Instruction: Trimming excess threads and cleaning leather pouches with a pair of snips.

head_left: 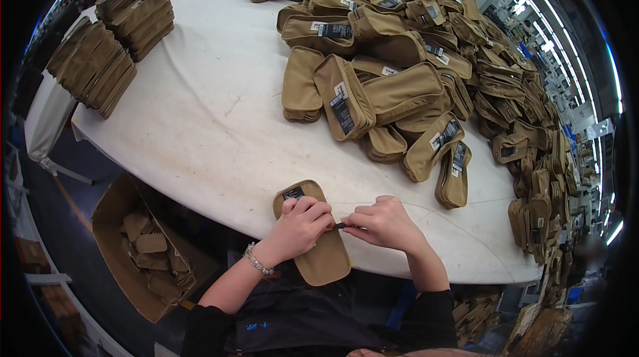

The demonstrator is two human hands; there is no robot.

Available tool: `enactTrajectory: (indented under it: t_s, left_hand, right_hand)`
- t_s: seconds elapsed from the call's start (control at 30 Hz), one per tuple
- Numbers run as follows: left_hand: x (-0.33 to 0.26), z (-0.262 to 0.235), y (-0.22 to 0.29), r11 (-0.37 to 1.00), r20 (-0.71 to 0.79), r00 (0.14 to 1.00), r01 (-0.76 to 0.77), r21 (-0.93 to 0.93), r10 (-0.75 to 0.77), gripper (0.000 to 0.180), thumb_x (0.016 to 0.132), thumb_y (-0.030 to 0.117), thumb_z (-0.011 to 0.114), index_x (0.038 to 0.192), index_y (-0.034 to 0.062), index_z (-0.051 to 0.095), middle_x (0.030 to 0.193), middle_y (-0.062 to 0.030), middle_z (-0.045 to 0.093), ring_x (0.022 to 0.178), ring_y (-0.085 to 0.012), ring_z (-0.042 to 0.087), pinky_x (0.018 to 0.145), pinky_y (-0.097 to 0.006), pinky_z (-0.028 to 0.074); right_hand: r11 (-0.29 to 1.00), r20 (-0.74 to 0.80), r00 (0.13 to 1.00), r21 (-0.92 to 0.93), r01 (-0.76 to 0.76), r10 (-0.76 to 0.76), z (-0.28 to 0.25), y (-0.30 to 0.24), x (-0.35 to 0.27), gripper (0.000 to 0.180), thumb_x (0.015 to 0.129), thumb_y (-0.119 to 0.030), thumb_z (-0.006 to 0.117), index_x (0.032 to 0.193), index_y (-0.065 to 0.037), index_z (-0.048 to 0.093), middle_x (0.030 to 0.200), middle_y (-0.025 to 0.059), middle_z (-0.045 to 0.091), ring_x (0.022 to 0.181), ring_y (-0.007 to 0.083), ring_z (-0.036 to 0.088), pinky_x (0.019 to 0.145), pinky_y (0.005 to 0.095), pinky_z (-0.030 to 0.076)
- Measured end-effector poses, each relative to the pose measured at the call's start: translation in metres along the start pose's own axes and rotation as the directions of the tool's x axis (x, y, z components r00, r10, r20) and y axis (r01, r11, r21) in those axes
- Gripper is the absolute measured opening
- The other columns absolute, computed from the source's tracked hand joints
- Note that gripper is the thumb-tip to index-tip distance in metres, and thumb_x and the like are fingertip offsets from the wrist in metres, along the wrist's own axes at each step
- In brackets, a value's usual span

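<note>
At the lower centre of the frame, a tan pouch [324,260] appears to be mid-handling at its right edge: the left hand [307,224] grips it from above, fingers curled, while the right hand [386,224], just right of it, pinches a small dark piece [341,226], perhaps a tool or pull. Moving that piece calls for a steady left hold.

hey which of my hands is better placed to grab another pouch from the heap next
Probably your right hand: it's nearer the heap, though it pinches a small dark piece. Your left hand is farther away, on the tan pouch.
</note>
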State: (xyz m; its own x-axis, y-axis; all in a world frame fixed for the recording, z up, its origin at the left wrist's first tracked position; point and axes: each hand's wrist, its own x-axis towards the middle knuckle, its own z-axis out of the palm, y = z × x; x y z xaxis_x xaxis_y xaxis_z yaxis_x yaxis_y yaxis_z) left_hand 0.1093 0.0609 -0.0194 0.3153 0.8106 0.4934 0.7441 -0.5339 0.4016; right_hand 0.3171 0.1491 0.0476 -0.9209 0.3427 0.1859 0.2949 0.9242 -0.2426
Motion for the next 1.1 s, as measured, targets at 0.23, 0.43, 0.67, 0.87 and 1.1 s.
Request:
enactTrajectory:
  t_s: [0.23,0.43,0.67,0.87,1.1]
  left_hand:
    - [-0.003,-0.011,0.009,0.995,-0.004,1.0,0.023,-0.101,-0.024,0.018,0.072,0.016,0.073,0.086,0.0206,0.064,0.1,0.0058,0.057,0.101,-0.0158,0.049,0.086,-0.035,0.028]
    - [-0.024,-0.032,0.04,0.873,0.219,0.933,-0.161,-0.459,0.287,0.024,0.084,0.035,0.068,0.077,0.0141,0.059,0.092,0.0028,0.053,0.093,-0.0166,0.05,0.079,-0.035,0.032]
    - [-0.048,-0.025,0.046,0.849,0.198,0.935,-0.16,-0.504,0.293,0.039,0.077,0.045,0.075,0.066,0.0152,0.053,0.087,0.0034,0.056,0.086,-0.0147,0.055,0.077,-0.034,0.029]
    - [-0.057,-0.021,0.048,0.948,0.008,0.998,0.068,-0.31,-0.069,0.025,0.073,0.029,0.08,0.073,0.0166,0.058,0.079,0.0047,0.056,0.08,-0.0148,0.054,0.072,-0.033,0.032]
    - [-0.018,-0.009,0.043,0.947,-0.125,0.948,0.267,-0.18,-0.291,0.022,0.069,0.019,0.08,0.085,0.0155,0.065,0.081,0.0035,0.057,0.08,-0.0163,0.053,0.075,-0.033,0.03]
  right_hand:
    - [0.996,-0.041,0.999,0.083,-0.007,0.01,0.001,0.008,-0.007,0.014,0.075,-0.027,0.078,0.085,-0.02,0.071,0.066,-0.0066,0.062,0.05,0.0165,0.051,0.049,0.0298,0.036]
    - [0.984,-0.068,0.995,0.171,-0.058,0.071,-0.019,0.017,-0.013,0.02,0.067,-0.027,0.083,0.084,-0.021,0.074,0.062,-0.0069,0.059,0.047,0.0166,0.045,0.048,0.0298,0.032]
    - [0.991,-0.076,0.996,0.13,-0.036,0.046,-0.02,0.015,-0.014,0.02,0.069,-0.029,0.082,0.086,-0.021,0.073,0.06,-0.0065,0.054,0.047,0.0177,0.043,0.048,0.0298,0.033]
    - [0.993,-0.009,1.0,0.115,0.03,-0.029,-0.014,0.002,-0.009,0.02,0.071,-0.03,0.081,0.088,-0.022,0.074,0.058,-0.0062,0.051,0.046,0.0171,0.039,0.047,0.0294,0.031]
    - [0.992,0.109,0.994,0.128,0.009,-0.023,-0.019,-0.001,-0.011,0.019,0.078,-0.031,0.075,0.092,-0.018,0.07,0.066,-0.0036,0.057,0.051,0.0208,0.051,0.05,0.0316,0.039]
